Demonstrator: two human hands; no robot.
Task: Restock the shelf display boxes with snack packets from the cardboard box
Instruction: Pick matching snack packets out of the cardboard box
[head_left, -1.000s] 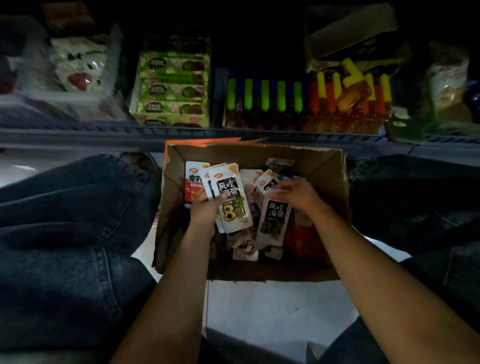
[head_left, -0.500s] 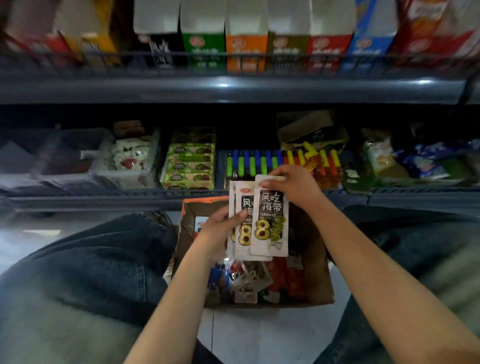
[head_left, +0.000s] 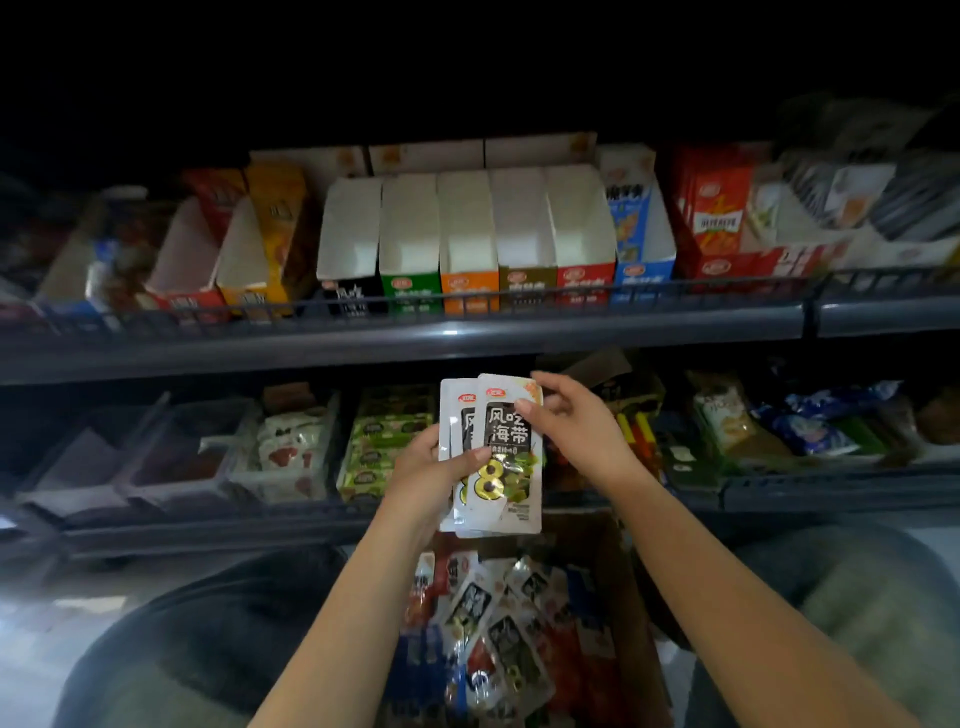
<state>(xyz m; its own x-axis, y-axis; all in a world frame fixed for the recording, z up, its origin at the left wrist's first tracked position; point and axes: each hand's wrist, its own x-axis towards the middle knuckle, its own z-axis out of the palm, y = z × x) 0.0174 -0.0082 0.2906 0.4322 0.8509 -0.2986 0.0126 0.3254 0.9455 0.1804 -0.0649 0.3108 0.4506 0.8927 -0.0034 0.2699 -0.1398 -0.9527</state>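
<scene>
Several white snack packets (head_left: 496, 457) printed "风吃海带" and a large "8" are fanned upright in the left hand (head_left: 427, 480), above the cardboard box (head_left: 636, 613). The right hand (head_left: 569, 421) pinches the front packet's top corner, below the shelf display boxes (head_left: 467, 234) on the upper shelf's front edge (head_left: 415, 338).

Left hand (head_left: 431, 480) gripping a fanned stack of white snack packets (head_left: 498, 457), upright, above the cardboard box (head_left: 636, 597) full of loose packets. Right hand (head_left: 574, 423) pinching the front packet's top right corner. Behind, on the upper shelf (head_left: 415, 340), a row of open display boxes (head_left: 467, 244), colored fronts side by side.
</scene>
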